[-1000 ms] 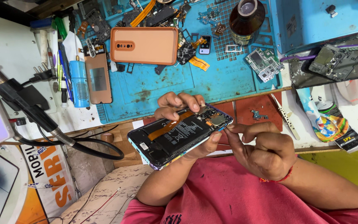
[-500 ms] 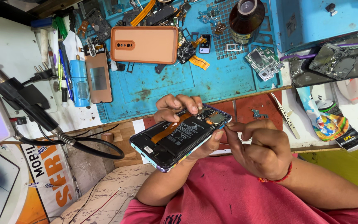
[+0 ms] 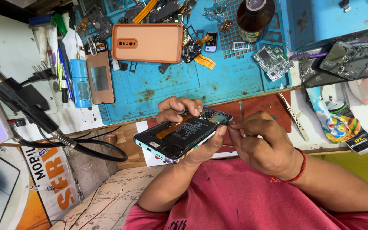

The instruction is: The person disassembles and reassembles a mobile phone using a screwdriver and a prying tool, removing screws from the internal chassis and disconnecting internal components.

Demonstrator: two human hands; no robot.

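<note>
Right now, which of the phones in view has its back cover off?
The dark phone held in the left hand: its battery and orange flex cable show. The orange-backed phone on the blue mat is closed and untouched.

Work surface: a bench with a white, stained top, edged in bare wood along the near side. A blue work mat, worn and marked with brown spots, covers the bench centre. A red mat lies at the near edge. Below the bench, a cracked pale floor shows. Lighting is bright and even.
</note>
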